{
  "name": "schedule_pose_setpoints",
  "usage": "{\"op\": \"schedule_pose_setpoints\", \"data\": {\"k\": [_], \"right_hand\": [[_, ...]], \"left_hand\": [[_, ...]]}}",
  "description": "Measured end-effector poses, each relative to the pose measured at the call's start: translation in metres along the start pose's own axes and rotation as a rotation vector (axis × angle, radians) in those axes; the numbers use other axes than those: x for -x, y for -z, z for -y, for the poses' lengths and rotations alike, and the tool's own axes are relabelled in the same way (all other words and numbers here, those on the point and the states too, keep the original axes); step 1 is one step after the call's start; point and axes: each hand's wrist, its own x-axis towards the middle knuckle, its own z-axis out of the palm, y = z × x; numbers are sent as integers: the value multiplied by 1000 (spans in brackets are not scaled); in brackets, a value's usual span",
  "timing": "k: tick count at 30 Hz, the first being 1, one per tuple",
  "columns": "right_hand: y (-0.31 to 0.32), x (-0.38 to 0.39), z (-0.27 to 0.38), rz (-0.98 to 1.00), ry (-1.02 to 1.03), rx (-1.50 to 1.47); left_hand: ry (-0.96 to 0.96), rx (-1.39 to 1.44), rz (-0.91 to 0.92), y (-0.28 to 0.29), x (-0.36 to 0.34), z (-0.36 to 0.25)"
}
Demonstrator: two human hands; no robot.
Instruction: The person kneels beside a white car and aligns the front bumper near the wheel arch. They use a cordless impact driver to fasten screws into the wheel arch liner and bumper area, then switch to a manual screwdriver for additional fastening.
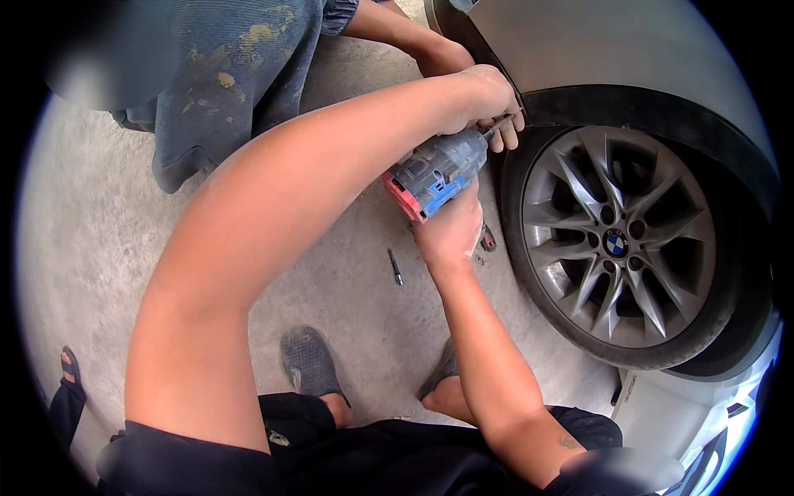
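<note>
Presently the right hand (451, 231) has its fingers clamped on the drill (437, 171), held at the wheel arch (579, 103) above the wheel (616, 244). The left hand (484, 99) grips the drill's nose, fingers closed. A bit (395, 267) lies on the floor (356, 289).

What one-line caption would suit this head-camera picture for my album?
Right hand grips a cordless drill at a car's wheel arch; left hand steadies its tip.

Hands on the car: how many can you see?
3. The left hand rests at the wheel-arch edge, the right hand holds the drill, and another person's hand shows behind them. More may be hidden.
</note>
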Motion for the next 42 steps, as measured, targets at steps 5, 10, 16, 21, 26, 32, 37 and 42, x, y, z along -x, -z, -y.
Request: {"op": "schedule_pose_setpoints", "data": {"k": [5, 10, 16, 21, 26, 32, 37, 42], "right_hand": [[-14, -6, 6, 23, -77, -64], [-19, -10, 12, -2, -103, -37], [-27, -14, 11, -14, -143, -9], [-34, -18, 8, -44, -137, -46], [-46, -21, 8, -68, -150, -80], [-60, -27, 6, -141, -143, -145], [-64, -29, 7, -193, -144, -176], [-72, -31, 8, -191, -147, -121]], "left_hand": [[-35, -149, 78, 11, -4, 3], [-73, -145, 20, 12, -4, 7], [-90, -87, 6, 15, -3, 8], [-131, -76, -74, 4, 1, 7], [-157, -126, 36, 16, -3, 8], [-187, -183, 4, 17, -7, 10], [-209, -167, -61, 9, -3, 11], [-245, -231, 93, 34, -23, 23]]}}
